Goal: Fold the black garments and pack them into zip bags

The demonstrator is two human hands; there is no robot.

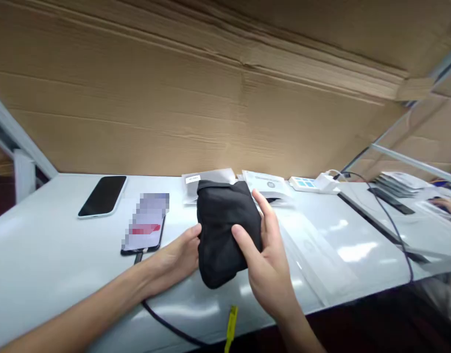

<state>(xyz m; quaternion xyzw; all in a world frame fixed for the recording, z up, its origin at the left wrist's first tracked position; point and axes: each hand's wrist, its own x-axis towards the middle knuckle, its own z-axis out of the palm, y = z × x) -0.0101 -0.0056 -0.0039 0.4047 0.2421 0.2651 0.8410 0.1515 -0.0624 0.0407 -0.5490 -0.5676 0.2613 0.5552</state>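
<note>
A black fabric pouch [225,230] is held up over the front middle of the white table [56,255]. My left hand [181,260] grips its left edge, the thumb at the side and the other fingers partly hidden behind it. On the right side, my right hand [267,255] holds the pouch with the thumb pressed on its front face and the fingers along the right edge. Behind the pouch lie a clear packet with a white label [193,179] and a printed white packet [271,185].
A phone with a dark screen [103,196] and a lit phone [146,223] with a black cable lie at left. A power strip [302,184] with a white plug stands back right. Cardboard [155,98] walls the back. Another person's hand [448,206] shows far right.
</note>
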